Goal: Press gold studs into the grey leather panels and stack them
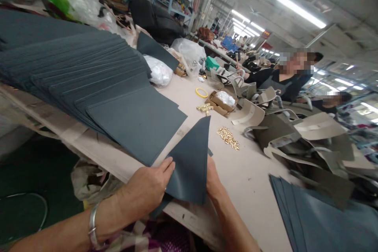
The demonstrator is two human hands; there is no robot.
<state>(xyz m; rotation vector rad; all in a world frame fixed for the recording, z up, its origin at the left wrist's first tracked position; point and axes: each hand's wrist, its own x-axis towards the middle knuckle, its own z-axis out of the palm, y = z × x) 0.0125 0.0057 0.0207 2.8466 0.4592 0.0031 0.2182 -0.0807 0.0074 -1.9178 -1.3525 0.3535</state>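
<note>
A dark blue-grey leather-like panel is lifted at a tilt above the near table edge. My left hand is closed on its left edge, fingers together on the front face and thumb hidden. Around the right edge, my right hand also grips the panel; most of its fingers are behind it. Left of my hands, a long fanned stack of similar dark panels lies on the table. Part of another dark piece shows under my left hand.
Small gold metal fittings lie on the pale table, near a yellow ring and a cardboard box. More dark panels lie at right, below beige-lined bag pieces. A co-worker is across the table.
</note>
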